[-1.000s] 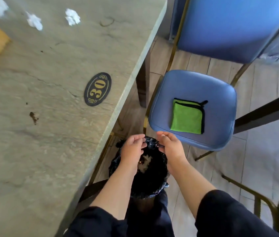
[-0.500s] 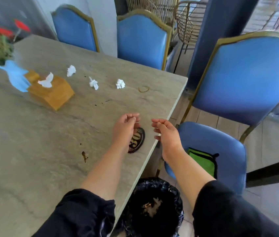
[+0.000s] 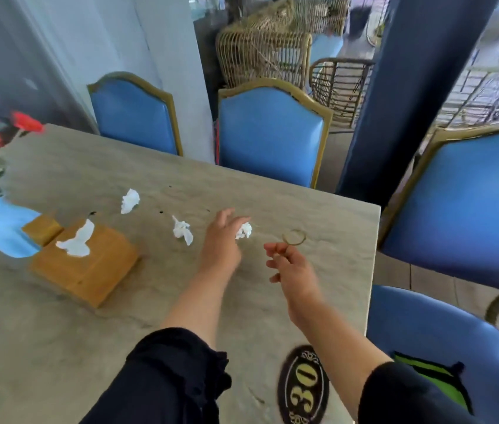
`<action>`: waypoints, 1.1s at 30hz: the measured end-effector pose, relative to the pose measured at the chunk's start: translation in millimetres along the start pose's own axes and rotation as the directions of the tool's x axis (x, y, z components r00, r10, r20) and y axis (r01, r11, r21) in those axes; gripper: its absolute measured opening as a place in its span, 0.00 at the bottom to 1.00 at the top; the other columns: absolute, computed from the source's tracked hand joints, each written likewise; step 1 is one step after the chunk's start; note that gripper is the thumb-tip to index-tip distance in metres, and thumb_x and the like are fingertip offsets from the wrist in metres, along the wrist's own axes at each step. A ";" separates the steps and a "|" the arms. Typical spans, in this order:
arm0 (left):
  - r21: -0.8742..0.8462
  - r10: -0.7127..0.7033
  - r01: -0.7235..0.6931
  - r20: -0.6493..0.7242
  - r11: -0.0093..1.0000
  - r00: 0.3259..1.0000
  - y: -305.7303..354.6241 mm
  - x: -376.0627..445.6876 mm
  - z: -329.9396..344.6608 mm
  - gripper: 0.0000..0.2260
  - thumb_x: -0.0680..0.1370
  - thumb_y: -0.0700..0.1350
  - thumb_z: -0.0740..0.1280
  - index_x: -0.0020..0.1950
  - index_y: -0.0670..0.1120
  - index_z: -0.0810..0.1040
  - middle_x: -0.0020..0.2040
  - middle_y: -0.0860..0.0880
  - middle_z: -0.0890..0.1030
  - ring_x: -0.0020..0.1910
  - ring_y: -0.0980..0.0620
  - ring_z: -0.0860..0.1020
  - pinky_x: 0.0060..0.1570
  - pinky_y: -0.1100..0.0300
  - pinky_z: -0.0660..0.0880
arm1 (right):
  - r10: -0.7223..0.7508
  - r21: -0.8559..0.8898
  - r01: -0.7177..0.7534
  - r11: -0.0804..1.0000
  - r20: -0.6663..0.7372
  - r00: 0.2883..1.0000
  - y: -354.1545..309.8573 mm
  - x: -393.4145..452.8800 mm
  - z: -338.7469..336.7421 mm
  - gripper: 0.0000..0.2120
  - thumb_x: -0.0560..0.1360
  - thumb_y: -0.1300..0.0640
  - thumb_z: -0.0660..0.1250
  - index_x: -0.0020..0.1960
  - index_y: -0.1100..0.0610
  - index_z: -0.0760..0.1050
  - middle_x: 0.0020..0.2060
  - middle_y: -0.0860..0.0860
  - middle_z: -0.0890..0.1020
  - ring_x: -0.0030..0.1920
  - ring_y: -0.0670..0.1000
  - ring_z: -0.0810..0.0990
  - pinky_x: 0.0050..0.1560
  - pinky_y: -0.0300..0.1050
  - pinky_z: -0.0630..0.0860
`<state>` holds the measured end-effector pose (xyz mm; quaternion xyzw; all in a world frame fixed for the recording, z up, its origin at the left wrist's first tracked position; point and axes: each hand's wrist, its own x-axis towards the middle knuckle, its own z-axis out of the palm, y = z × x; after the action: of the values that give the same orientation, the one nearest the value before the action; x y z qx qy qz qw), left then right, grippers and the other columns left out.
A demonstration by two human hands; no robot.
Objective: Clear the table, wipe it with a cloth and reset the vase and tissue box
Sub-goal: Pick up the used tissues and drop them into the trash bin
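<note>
Three white crumpled tissues [image 3: 183, 230] on the stained marble table [image 3: 58, 332]; left hand [image 3: 222, 240] and right hand [image 3: 291, 267] both spread, empty.

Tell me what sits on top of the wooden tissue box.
A white tissue sticks up from the top of the tissue box; nothing else rests on it. The tissues inside are hidden by the wood.

text: "30" | on: oval plaque [image 3: 303, 385] | surface: table [image 3: 180, 185]
</note>
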<state>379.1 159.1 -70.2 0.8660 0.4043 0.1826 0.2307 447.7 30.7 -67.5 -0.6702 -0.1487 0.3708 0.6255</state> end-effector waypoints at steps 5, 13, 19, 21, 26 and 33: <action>0.054 0.046 -0.055 0.167 0.997 0.985 -19.8 31.1 7.3 0.19 0.76 0.32 0.59 0.64 0.44 0.76 0.67 0.45 0.71 0.65 0.45 0.70 0.61 0.59 0.66 | -0.004 0.002 0.004 1.000 -0.028 1.000 1.2 25.9 23.9 0.13 0.79 0.65 0.56 0.55 0.56 0.77 0.48 0.50 0.79 0.47 0.48 0.76 0.41 0.42 0.73; -0.183 0.020 -0.040 -0.111 0.982 0.994 -32.6 25.4 -8.1 0.07 0.75 0.41 0.68 0.52 0.44 0.81 0.50 0.47 0.80 0.47 0.52 0.77 0.45 0.65 0.69 | 0.078 0.132 -0.082 0.988 0.037 0.996 -17.6 51.3 63.2 0.13 0.82 0.53 0.54 0.64 0.50 0.71 0.56 0.50 0.77 0.53 0.53 0.77 0.54 0.49 0.77; -0.324 0.022 -0.034 -0.041 0.945 0.999 -52.3 15.7 -38.7 0.13 0.72 0.36 0.70 0.54 0.48 0.78 0.46 0.54 0.82 0.43 0.62 0.77 0.42 0.78 0.67 | 0.127 0.077 -0.126 0.989 -0.003 0.992 -22.2 62.1 109.2 0.14 0.83 0.57 0.51 0.60 0.54 0.73 0.51 0.53 0.79 0.45 0.52 0.76 0.43 0.45 0.72; -0.252 0.049 -0.062 -0.057 0.966 0.997 -68.1 19.6 -44.9 0.15 0.72 0.32 0.67 0.54 0.47 0.79 0.49 0.51 0.82 0.48 0.57 0.78 0.46 0.75 0.68 | 0.118 0.016 -0.118 0.993 -0.030 0.993 -18.1 65.5 121.8 0.13 0.82 0.60 0.50 0.57 0.54 0.73 0.50 0.53 0.78 0.45 0.51 0.74 0.44 0.45 0.69; 0.088 0.026 -0.020 -0.069 0.996 0.997 -107.1 33.2 -46.5 0.19 0.73 0.33 0.64 0.61 0.48 0.78 0.65 0.46 0.72 0.64 0.46 0.69 0.61 0.55 0.69 | 0.110 -0.024 -0.110 0.994 0.010 0.994 -12.5 72.7 141.8 0.12 0.82 0.57 0.53 0.50 0.53 0.76 0.42 0.50 0.76 0.42 0.49 0.73 0.43 0.43 0.68; -0.069 -0.127 0.121 -0.105 0.990 0.986 -124.5 38.6 -36.5 0.11 0.75 0.36 0.65 0.55 0.44 0.80 0.54 0.46 0.78 0.54 0.48 0.76 0.52 0.59 0.72 | 0.096 -0.030 -0.096 0.995 0.009 0.995 -8.8 80.3 154.5 0.17 0.82 0.51 0.55 0.42 0.53 0.78 0.42 0.51 0.78 0.40 0.47 0.72 0.46 0.44 0.69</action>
<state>307.4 269.1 -103.1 0.8202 0.4635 0.2276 0.2463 399.2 198.0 -75.3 -0.6840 -0.1250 0.4015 0.5961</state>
